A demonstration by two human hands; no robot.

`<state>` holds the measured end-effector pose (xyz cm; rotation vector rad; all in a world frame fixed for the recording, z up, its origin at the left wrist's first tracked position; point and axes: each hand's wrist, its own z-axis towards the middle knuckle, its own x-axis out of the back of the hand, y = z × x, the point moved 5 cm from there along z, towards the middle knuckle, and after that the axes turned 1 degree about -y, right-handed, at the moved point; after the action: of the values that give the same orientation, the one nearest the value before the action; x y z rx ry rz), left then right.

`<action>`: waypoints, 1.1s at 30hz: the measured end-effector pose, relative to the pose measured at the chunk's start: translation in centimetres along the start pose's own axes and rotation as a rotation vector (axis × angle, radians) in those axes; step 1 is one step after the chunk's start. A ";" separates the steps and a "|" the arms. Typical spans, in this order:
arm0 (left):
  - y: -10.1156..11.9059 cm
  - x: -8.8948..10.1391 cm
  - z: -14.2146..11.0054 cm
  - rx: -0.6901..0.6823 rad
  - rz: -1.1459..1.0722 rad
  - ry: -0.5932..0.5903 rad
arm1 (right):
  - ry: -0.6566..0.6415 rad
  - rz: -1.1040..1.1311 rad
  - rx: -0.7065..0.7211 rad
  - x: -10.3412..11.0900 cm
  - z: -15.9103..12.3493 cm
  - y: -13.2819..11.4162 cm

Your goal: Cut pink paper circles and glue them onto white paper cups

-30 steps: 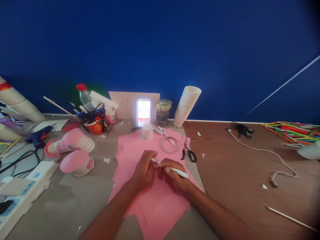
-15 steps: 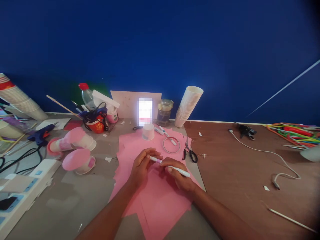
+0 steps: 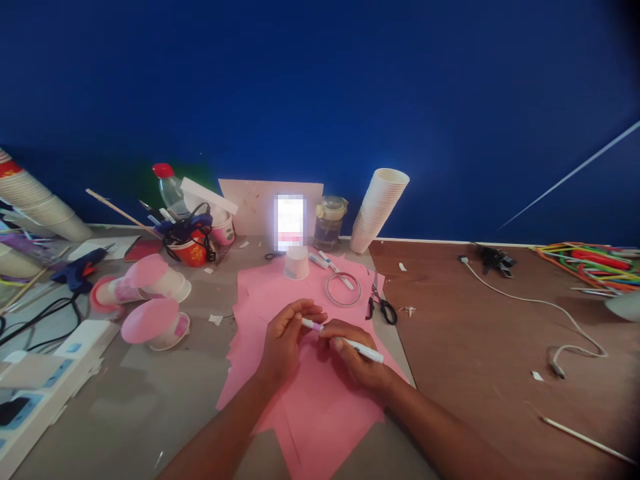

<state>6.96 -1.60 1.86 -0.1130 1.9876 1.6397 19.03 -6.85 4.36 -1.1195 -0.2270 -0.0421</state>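
Note:
Both my hands meet over the pink paper sheets (image 3: 310,400) at the middle of the table. My right hand (image 3: 357,357) is closed around the barrel of a white marker (image 3: 364,349). My left hand (image 3: 285,333) pinches the marker's pink cap end (image 3: 313,325) with fingertips. Just behind the hands lie a metal ring (image 3: 343,289), an upturned white paper cup (image 3: 296,263), two more markers (image 3: 334,268) and black-handled scissors (image 3: 380,305).
A lit phone (image 3: 289,222) leans on a board at the wall beside a glass jar (image 3: 329,223) and a stack of white cups (image 3: 377,208). Pink-covered cups (image 3: 150,303), a glue gun (image 3: 75,270) and clutter fill the left. A white cable (image 3: 540,313) and coloured straws (image 3: 590,263) lie right.
My left fingers have shifted slightly along the cap end of the marker; the hands stay together over the pink paper. The view has drifted a little.

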 end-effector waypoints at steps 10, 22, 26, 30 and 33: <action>-0.5 0.3 0.3 0.079 0.030 -0.103 | -0.044 0.043 -0.102 0.5 0.0 0.3; -1.2 1.1 0.7 0.100 0.182 -0.097 | -0.145 -0.106 0.060 0.6 0.3 0.4; -1.2 1.3 1.0 0.073 0.242 -0.055 | -0.121 -0.126 0.096 -0.2 0.4 0.6; 0.0 1.5 1.8 -0.003 0.220 -0.007 | -0.063 -0.295 0.107 0.2 0.3 1.0; 2.1 3.7 2.8 -0.192 0.194 0.182 | 0.065 -0.521 0.033 1.9 0.0 1.8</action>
<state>4.06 2.56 1.69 -0.1497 2.0226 2.0073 21.14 -5.90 3.19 -1.0002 -0.4549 -0.5344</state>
